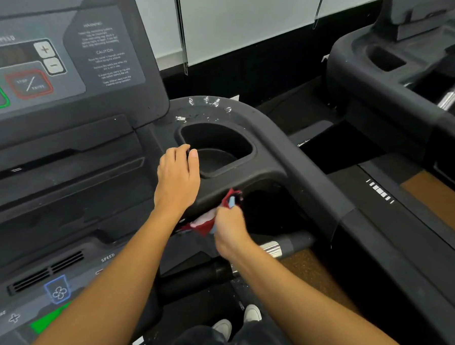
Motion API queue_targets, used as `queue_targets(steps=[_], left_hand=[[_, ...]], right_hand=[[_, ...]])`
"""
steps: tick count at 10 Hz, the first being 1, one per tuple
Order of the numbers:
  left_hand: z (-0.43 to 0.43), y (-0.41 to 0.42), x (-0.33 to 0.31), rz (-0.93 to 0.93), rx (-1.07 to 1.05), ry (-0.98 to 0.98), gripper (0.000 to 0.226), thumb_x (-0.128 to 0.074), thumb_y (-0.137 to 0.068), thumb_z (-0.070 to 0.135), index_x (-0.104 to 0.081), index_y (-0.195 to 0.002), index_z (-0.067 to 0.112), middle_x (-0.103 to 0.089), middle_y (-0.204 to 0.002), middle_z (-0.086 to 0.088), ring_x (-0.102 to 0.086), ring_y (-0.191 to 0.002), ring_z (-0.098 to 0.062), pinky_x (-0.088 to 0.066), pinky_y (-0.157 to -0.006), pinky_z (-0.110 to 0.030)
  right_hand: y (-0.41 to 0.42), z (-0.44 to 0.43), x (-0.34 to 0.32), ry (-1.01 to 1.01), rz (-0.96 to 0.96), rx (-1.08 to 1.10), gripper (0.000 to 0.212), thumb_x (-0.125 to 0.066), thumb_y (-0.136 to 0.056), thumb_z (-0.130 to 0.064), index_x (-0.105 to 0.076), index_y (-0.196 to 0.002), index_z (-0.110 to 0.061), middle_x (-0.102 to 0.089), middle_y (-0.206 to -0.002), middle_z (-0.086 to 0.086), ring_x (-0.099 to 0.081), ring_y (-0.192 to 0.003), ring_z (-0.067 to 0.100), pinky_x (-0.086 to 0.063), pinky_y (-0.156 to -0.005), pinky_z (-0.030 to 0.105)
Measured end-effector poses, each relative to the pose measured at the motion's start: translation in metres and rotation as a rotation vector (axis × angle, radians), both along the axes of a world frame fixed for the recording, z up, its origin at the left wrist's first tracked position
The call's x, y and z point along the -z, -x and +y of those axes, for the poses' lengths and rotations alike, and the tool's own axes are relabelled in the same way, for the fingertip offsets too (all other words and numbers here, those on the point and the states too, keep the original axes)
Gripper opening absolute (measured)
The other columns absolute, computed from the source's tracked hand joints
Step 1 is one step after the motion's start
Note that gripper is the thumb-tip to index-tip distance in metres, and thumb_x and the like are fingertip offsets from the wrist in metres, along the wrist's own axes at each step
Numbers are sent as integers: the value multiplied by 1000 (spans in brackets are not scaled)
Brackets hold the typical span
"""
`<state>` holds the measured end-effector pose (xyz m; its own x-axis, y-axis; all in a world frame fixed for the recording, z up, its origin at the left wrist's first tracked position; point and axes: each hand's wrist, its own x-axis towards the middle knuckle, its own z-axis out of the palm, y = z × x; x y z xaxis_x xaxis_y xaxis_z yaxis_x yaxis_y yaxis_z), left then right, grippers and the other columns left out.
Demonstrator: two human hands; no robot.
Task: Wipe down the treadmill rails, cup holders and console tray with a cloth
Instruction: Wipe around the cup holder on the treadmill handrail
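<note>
Cloth (205,221) clamped in right grip (231,232), pressed against cup holder (258,144) underside; left grip (178,177) loose, resting on rim.

Two treadmills (314,183) (373,67), two hands (177,175) (229,230), two shoes (222,328) (252,313), one cloth (229,197) and, on the near treadmill, one cup holder (247,137) are counted.

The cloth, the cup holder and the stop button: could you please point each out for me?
cloth (200,227): head view, on its red lower fold.
cup holder (215,136): head view, on its inner back wall.
stop button (29,83): head view, on the centre of the red-outlined pad.
</note>
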<state>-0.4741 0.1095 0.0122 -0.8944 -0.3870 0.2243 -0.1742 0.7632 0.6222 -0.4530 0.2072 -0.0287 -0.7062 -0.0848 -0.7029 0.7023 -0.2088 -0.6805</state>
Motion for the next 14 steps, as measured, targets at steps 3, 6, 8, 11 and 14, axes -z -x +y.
queue_targets(steps=[3,6,8,11,14], left_hand=[[-2,1,1,-11,-4,-13,41,-27,-100,30,-49,-127,9,-50,-125,-9,-41,-118,-23,-31,-99,-35],[-3,-2,-2,8,-15,-101,40,-25,-100,31,-50,-125,12,-49,-123,-4,-40,-116,-17,-30,-99,-31],[1,-3,-11,49,-53,-291,37,-21,-101,26,-50,-118,11,-41,-108,8,-31,-103,-3,-23,-89,-21],[-11,5,-6,100,-89,-557,41,-18,-102,31,-54,-117,20,-49,-118,3,-42,-113,-10,-26,-93,-22],[-25,14,-22,-23,-58,-736,47,-15,-102,34,-52,-124,13,-49,-129,-11,-42,-119,-15,-27,-96,-24]], right_hand=[[52,51,-37,136,91,269,23,-37,-88,6,-51,-93,-11,-54,-94,24,-57,-72,25,-49,-85,42],[53,85,-60,-354,208,29,26,-64,-86,-21,-65,-97,2,-68,-97,18,-62,-81,23,-51,-82,38],[38,42,-71,64,72,299,44,-27,-97,5,-35,-140,1,-44,-138,25,-49,-123,36,-44,-95,36],[-20,-26,-50,193,-233,85,57,-24,-92,13,-29,-144,-11,-46,-135,23,-57,-91,31,-54,-65,41],[1,-3,-78,455,-403,32,42,-23,-96,6,-18,-136,21,-26,-142,38,-27,-133,50,-18,-112,55]])
